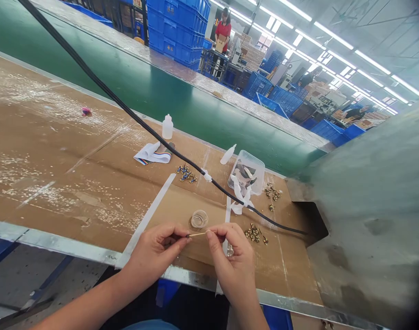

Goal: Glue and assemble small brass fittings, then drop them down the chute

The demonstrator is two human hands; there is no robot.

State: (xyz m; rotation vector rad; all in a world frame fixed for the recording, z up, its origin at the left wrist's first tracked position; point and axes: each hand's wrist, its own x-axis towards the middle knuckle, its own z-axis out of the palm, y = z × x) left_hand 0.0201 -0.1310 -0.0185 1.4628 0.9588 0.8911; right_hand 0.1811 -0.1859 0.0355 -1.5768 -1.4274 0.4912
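Observation:
My right hand [231, 250] pinches a thin, pale wooden stick [197, 234] between thumb and forefinger. The stick's other end meets the fingertips of my left hand [157, 247], which are closed on a tiny dark piece [187, 236] too small to name. Just beyond the stick is a small clear round cup [199, 219], standing on the brown board. To the right of my right hand lies a pile of small brass-and-dark parts [255, 233]. A shiny clear item [230, 250] shows partly behind the right hand.
A black cable [140, 120] crosses above the table. Farther back are blue-and-gold parts [186, 173], a striped ribbon [152, 153], two white bottles [167, 127] and a clear plastic box [260, 160]. Beyond runs a green conveyor belt [133, 75]. A metal panel [367, 206] stands at right.

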